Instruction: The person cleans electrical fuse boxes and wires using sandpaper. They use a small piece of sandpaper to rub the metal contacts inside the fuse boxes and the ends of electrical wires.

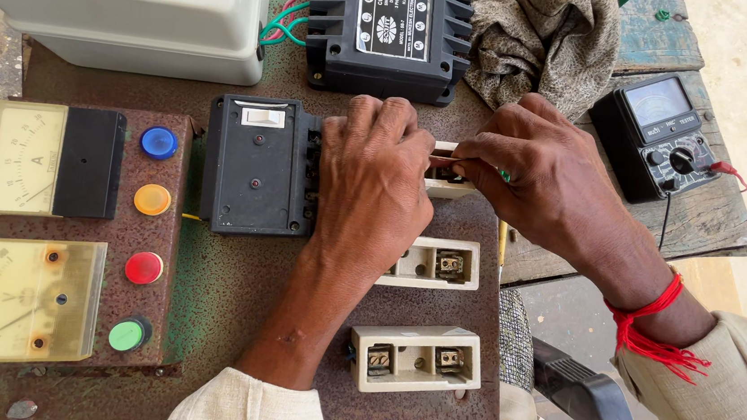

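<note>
Three cream fuse holders sit in a column along the right edge of a rusty metal panel [231, 297]. Nearest the person is the lowest fuse holder [415, 358], with two metal terminals showing in its open face. Just beyond it lies the middle fuse holder [432, 263], partly covered by the left wrist. Farther on, the top fuse holder [442, 182] is mostly hidden between the two hands.

On that holder, the left hand [374, 183] lies palm down, fingers together and curled over its left end and against the right side of a black contactor block [258, 166]. Whether those fingers pinch anything cannot be told. The right hand [543, 175] comes in from the right, a red thread [646, 333] tied at its wrist, thumb and fingers pinched together on a thin screwdriver [444, 160] whose shaft runs level across the top holder toward the left fingertips.

Along the panel's left edge stand two pale analogue meters [22, 157] and a column of round lamps: blue, orange, red, green. Toward the far edge are a grey switch box [138, 23] with a green button, a black finned module [389, 31], and a crumpled cloth [545, 45]. Off the panel's right side, on weathered wood, rests a black multimeter [664, 136].
</note>
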